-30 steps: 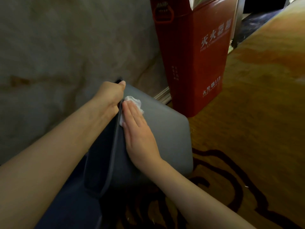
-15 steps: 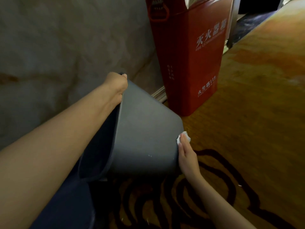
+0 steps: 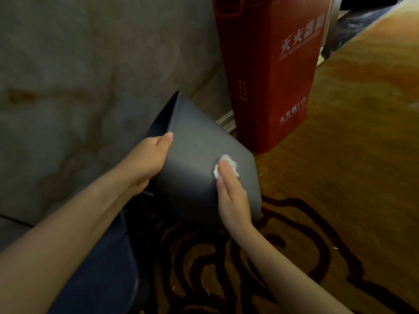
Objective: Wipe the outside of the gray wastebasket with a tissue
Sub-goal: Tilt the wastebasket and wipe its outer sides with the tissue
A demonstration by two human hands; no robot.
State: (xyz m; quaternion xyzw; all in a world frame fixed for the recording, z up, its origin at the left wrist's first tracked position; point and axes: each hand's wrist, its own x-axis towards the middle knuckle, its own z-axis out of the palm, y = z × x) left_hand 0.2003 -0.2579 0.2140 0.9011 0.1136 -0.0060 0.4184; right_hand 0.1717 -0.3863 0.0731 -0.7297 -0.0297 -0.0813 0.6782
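The gray wastebasket (image 3: 195, 155) is tilted on its side above the carpet, its open mouth turned towards the wall at the left. My left hand (image 3: 147, 159) grips its rim, thumb on the outer wall. My right hand (image 3: 231, 193) lies flat against the basket's outer side near the bottom end, fingers straight, pressing a crumpled white tissue (image 3: 226, 167) onto the surface. Only the tissue's edge shows past my fingertips.
A tall red fire-extinguisher box (image 3: 272, 71) stands just behind the basket against the marbled wall (image 3: 79, 75). Orange-brown carpet (image 3: 351, 155) with dark swirls covers the floor. Dark blue cloth (image 3: 102, 268) shows at the lower left.
My right hand with the tissue went from the rim down to the basket's bottom edge, then back up onto the side. My left hand shifted along the rim and the basket turned.
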